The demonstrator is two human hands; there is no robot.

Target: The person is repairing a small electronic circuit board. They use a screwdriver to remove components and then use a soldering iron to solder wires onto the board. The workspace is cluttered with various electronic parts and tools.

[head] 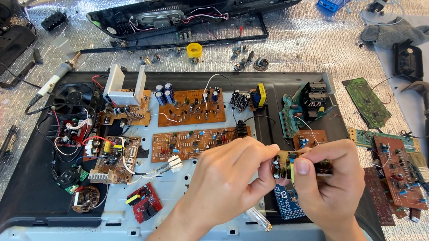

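A small board [291, 165] is pinched between both hands — left hand [231, 178] closed on its left end, right hand [327, 184] closed on its right end. A component could be snapped off, it is judged, if the pinch twists. Just below the hands one blue board [289, 204] is seen; left of them, one red board [144, 202]. Beyond, two long brown boards [190, 144] are laid on the black tray [26, 193], and farthest off, one yellow spool [194, 50].
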